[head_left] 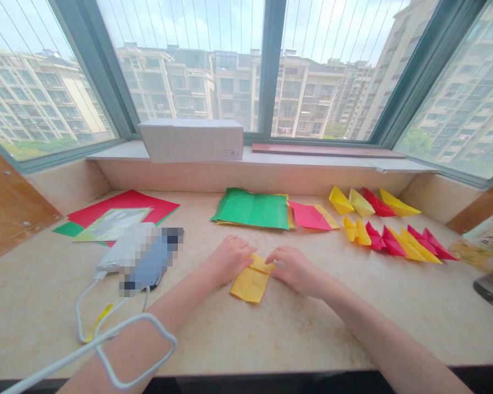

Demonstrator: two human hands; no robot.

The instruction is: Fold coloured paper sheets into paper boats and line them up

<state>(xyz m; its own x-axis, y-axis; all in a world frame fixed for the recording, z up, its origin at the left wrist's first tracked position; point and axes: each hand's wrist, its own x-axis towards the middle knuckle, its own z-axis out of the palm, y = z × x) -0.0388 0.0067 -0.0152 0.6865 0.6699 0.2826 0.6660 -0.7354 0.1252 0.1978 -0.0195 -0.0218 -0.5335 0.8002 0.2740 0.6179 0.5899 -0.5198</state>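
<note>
A folded piece of yellow origami paper (250, 285) lies on the countertop in front of me, with creases across it and a folded band at its far end. My left hand (231, 259) is closed on its upper left edge, fingertips at the band. On the other side, my right hand (292, 268) has its thumb and curled fingers at the upper right corner, gripping that edge. Parts of both edges are hidden under the fingers.
Behind my hands lie green sheets (252, 209) and a pink sheet (311, 215). Folded paper boats (361, 202) and other folded shapes (384, 239) stand at right, near a bottle (487, 235). At left are red paper (123, 205), a phone (152, 262), a power bank (123, 249) and a white cable (107, 334).
</note>
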